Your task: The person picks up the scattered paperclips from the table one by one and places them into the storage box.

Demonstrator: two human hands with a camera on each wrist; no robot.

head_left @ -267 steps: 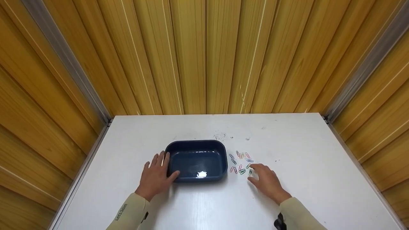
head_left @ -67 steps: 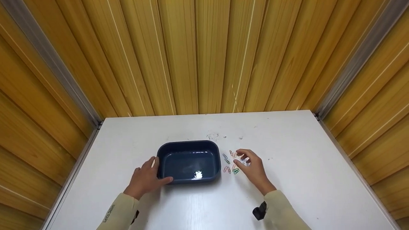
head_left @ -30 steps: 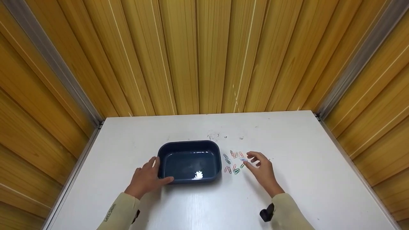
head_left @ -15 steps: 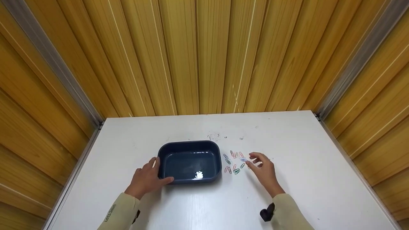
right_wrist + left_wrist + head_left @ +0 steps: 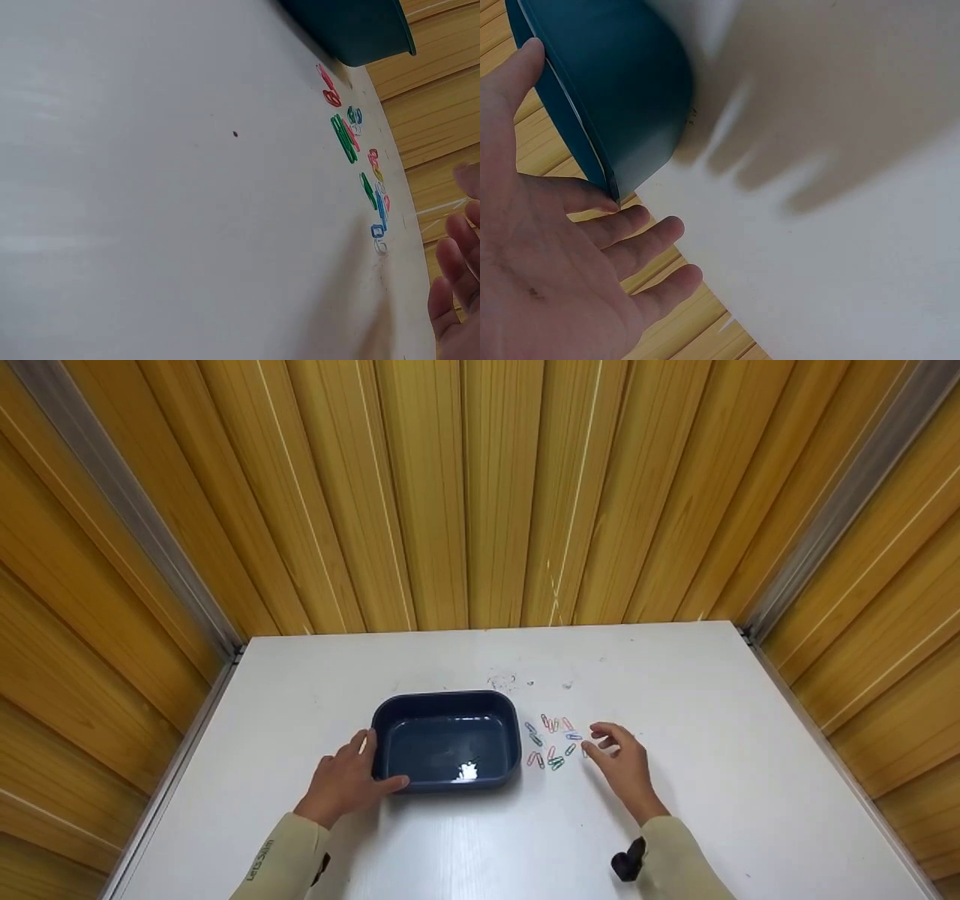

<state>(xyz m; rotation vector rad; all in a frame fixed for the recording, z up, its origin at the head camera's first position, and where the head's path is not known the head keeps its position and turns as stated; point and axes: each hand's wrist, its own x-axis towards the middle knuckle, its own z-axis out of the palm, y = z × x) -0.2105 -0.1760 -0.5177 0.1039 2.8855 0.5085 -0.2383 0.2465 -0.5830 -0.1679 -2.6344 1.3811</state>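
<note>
A dark blue rectangular dish (image 5: 450, 787) sits on the white table. My left hand (image 5: 345, 781) rests at its left end, with the thumb on the front rim and the index finger against the corner. In the left wrist view the other fingers of that hand (image 5: 555, 255) are spread and nearly straight, off the dish (image 5: 622, 82). Several coloured paper clips (image 5: 556, 763) lie scattered to the right of the dish. Just right of them hovers my right hand (image 5: 626, 765), loosely bent with thumb and index apart. A small clip (image 5: 585, 752) shows by its thumb. Nothing appears held among the fingers (image 5: 459, 259).
Yellow wood-look panels (image 5: 480, 495) stand behind and along both sides of the white table (image 5: 465, 847). Dark specks (image 5: 502, 681) mark the surface behind the dish.
Over the last two seconds my right hand has drawn back to the right, uncovering the blue clip and others. The left hand stays at the dish, whose position on the table looks unchanged.
</note>
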